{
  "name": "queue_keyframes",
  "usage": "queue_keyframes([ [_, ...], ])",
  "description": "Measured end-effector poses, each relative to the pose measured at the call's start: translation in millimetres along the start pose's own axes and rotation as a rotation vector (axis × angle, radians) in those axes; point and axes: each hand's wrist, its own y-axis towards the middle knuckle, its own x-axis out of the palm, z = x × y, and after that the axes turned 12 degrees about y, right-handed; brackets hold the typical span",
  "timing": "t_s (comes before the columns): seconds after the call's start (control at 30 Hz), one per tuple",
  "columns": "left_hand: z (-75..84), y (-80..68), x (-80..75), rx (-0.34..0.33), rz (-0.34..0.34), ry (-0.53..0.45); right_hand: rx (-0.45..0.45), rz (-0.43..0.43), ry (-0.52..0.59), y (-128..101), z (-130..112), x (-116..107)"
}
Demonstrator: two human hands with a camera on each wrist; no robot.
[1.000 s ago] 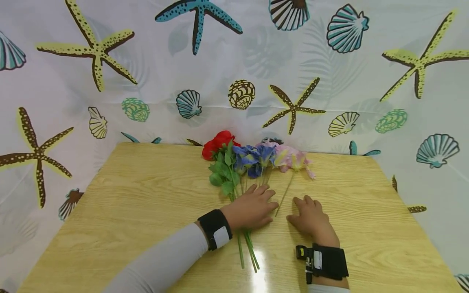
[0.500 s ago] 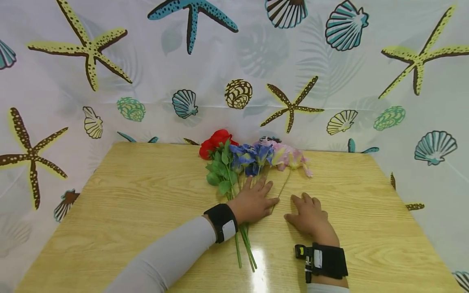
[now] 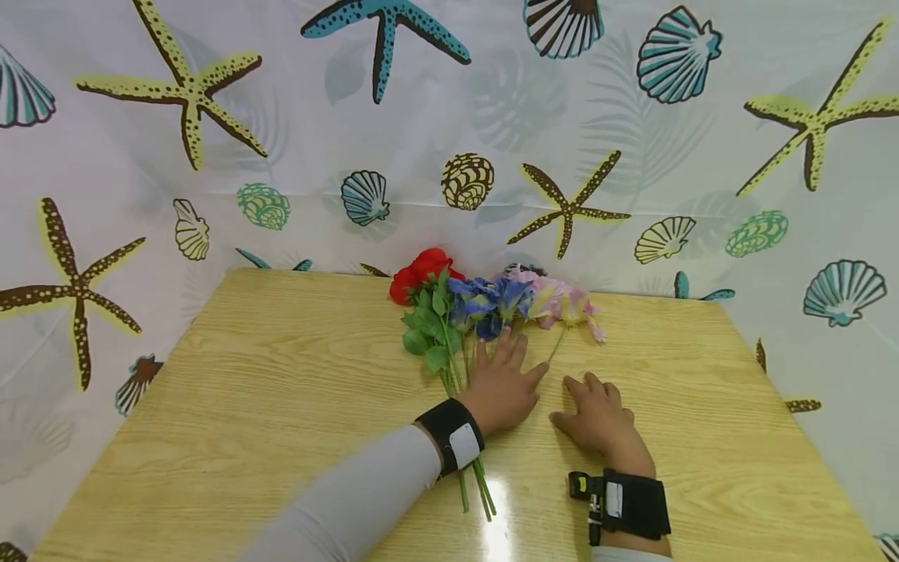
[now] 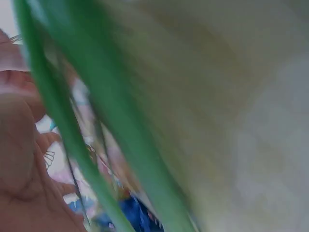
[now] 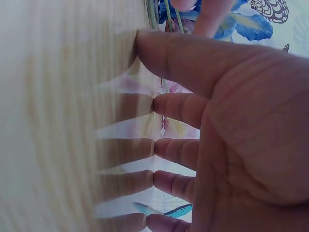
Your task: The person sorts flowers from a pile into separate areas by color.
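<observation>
Red roses (image 3: 425, 272), blue flowers (image 3: 492, 300) and pink flowers (image 3: 562, 300) lie side by side with their heads toward the back. My left hand (image 3: 502, 390) is spread over the stems just below the blue blooms, fingers extended. Its thumb reaches the thin stem (image 3: 559, 343) of the pink flower. Green stems (image 4: 111, 121) run close beside the left palm in the left wrist view. To the right, my right hand (image 3: 597, 417) touches the tabletop with its fingertips (image 5: 166, 108), holding nothing.
The flowers lie on a light wooden table (image 3: 281, 390). Behind it hangs a white cloth (image 3: 414, 133) printed with starfish and shells. Lower stem ends (image 3: 485, 492) stick out toward the front, past the left wrist.
My left hand has slid forward and right across the stems, its fingers spreading toward the blue blooms. The right hand stays in place.
</observation>
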Motion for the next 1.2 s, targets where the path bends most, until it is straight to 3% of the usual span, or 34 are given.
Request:
queue_keyframes([
  [0.13,9.2,1.8,-6.3,-0.067,-0.007,-0.011,0.000,0.010,0.007,-0.4,2.4,1.5],
  [0.3,12.8,7.1,-4.1,-0.053,0.003,0.018,0.002,0.015,-0.003,-0.6,2.5,4.3],
  [0.37,12.7,9.0,-3.6,-0.054,-0.027,0.012,0.001,0.012,-0.005,-0.8,1.6,4.6],
  [0.7,8.9,12.5,0.4,-0.108,-0.132,-0.180,-0.003,0.011,-0.004,-2.7,-0.1,0.0],
  [0.93,-4.5,0.5,5.4,-0.161,-0.186,-0.239,0.000,0.007,-0.008,-0.8,-1.9,2.1],
  [1.2,-24.6,-21.6,12.8,-0.232,-0.203,-0.322,0.006,-0.001,-0.001,-1.7,-1.5,1.2],
])
